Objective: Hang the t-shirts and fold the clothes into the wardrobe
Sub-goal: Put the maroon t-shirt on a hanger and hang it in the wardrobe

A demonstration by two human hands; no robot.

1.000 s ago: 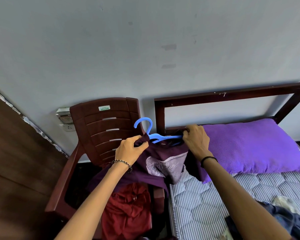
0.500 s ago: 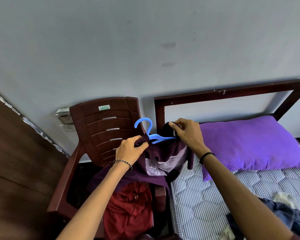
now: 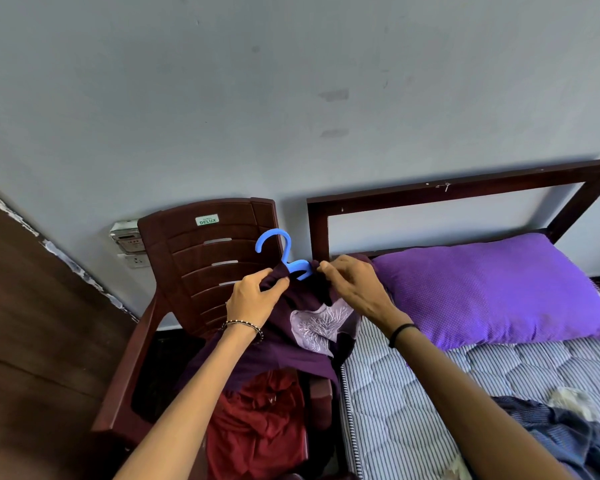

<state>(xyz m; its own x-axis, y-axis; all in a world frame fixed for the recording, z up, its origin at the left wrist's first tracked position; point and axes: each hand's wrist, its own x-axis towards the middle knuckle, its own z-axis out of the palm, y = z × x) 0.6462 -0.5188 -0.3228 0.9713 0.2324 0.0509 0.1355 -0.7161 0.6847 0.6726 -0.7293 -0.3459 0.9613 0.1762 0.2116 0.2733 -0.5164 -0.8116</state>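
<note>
The left hand pinches a bunch of the purple t-shirt between thumb and curled fingers, just left of the blue hanger. The right hand pinches the shirt's dark collar edge with thumb and fingertips just right of the hanger's neck, its other fingers loosely bent. The hanger sits between the two hands; its hook stands up free and curls to the left in front of the chair, while its shoulders are hidden under the cloth. The t-shirt is held in the air over the gap between chair and bed, and its body hangs down from the hands, with a pale patch bearing a white tree-like print facing the camera. Its lower part drapes onto the chair seat, over a crumpled red garment lying there. The left wrist wears a beaded bracelet, the right a black band. To the right lies a striped mattress in a dark wooden bed frame, with a purple pillow at its head and a heap of blue clothes near the lower right corner. A socket and a small box are on the grey wall behind the chair.
</note>
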